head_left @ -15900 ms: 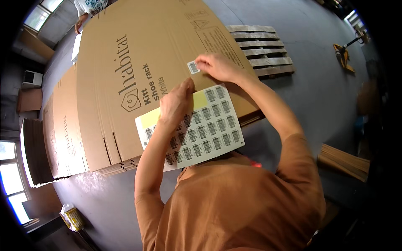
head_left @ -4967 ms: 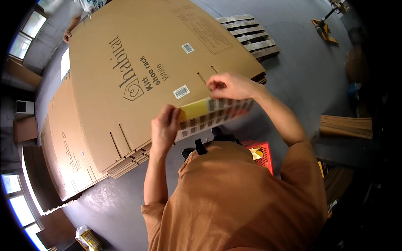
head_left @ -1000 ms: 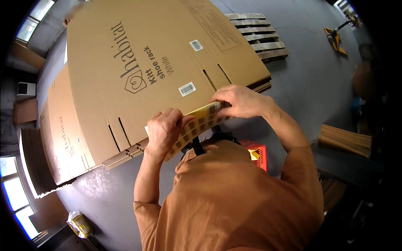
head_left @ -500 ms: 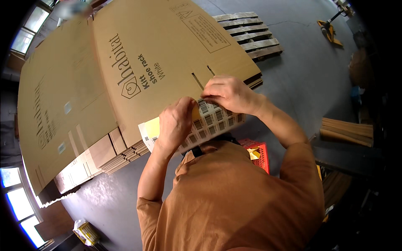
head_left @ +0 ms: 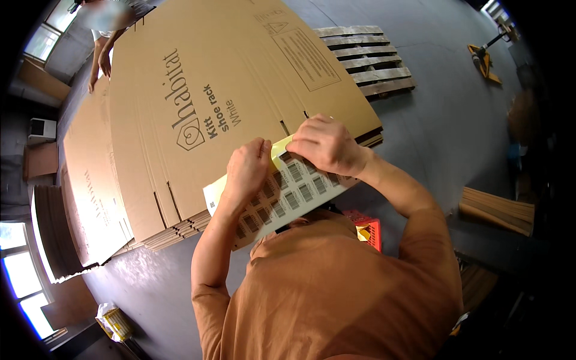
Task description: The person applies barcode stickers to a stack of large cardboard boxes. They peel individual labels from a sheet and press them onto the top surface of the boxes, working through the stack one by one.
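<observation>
A sheet of barcode labels (head_left: 303, 193) with a yellow strip along its far edge is held up in front of my body, tilted, with its printed side toward me. My left hand (head_left: 245, 171) is closed on the sheet's far edge, thumb and fingers pinched together. Close by on the right, my right hand (head_left: 329, 145) pinches the same edge; whether a single label is between its fingertips cannot be made out. Just beyond both hands lies the top flattened cardboard carton (head_left: 240, 66) of a stack, with printing and cut slots.
Left of it stands another stack of flat cartons (head_left: 90, 174), where a co-worker's hand (head_left: 104, 62) rests. Behind the stack lies a wooden pallet (head_left: 375, 63). A yellow pallet jack (head_left: 485, 63), cardboard pieces (head_left: 497, 210) and a red crate (head_left: 375, 234) are to the right.
The top carton on the left has gone from its place, and a co-worker's arms now show there. My hands have parted slightly, and more of the label sheet's face shows.
</observation>
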The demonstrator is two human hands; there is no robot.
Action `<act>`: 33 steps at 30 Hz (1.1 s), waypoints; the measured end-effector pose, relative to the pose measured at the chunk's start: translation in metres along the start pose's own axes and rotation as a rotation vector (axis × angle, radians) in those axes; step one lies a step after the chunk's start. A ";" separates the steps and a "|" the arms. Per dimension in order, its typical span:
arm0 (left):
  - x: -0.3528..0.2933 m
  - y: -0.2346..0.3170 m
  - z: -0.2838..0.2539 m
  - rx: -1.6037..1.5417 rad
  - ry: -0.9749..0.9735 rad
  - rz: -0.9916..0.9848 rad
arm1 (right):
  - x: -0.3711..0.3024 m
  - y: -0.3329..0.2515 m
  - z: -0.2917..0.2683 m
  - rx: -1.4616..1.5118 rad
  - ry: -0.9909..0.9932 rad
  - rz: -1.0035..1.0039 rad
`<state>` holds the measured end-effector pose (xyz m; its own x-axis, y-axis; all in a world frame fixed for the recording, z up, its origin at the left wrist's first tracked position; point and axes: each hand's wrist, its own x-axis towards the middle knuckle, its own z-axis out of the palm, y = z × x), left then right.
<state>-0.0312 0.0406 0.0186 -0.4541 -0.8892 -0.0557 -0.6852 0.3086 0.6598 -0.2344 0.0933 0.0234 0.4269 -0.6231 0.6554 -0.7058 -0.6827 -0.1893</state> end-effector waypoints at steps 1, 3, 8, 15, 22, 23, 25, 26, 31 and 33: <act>0.005 -0.003 0.003 0.074 0.036 0.032 | 0.004 0.008 0.000 0.075 -0.004 0.025; 0.016 -0.013 0.009 0.197 0.103 0.103 | 0.027 0.025 -0.006 0.341 0.050 0.305; 0.044 -0.030 0.021 0.276 0.003 0.256 | 0.084 0.131 0.006 0.414 -0.329 0.595; 0.078 -0.026 0.040 0.407 0.044 0.236 | 0.069 0.194 0.075 0.461 -0.576 0.634; 0.097 0.000 0.024 0.495 -0.234 0.051 | 0.076 0.189 0.077 0.436 -0.622 0.762; 0.099 0.002 0.024 0.486 -0.249 0.041 | 0.075 0.190 0.078 0.427 -0.616 0.760; 0.102 0.004 0.024 0.475 -0.270 0.030 | 0.072 0.191 0.081 0.410 -0.593 0.757; 0.103 0.005 0.024 0.474 -0.275 0.029 | 0.071 0.190 0.084 0.400 -0.575 0.755; 0.105 -0.005 0.030 0.449 -0.197 0.103 | 0.076 0.178 0.088 0.122 -0.547 0.744; 0.104 -0.003 0.028 0.443 -0.179 0.127 | 0.078 0.171 0.089 -0.102 -0.390 0.768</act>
<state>-0.0919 -0.0430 -0.0104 -0.6136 -0.7754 -0.1491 -0.7769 0.5590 0.2897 -0.2715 -0.1064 -0.0231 -0.0382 -0.9967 0.0720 -0.9176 0.0065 -0.3975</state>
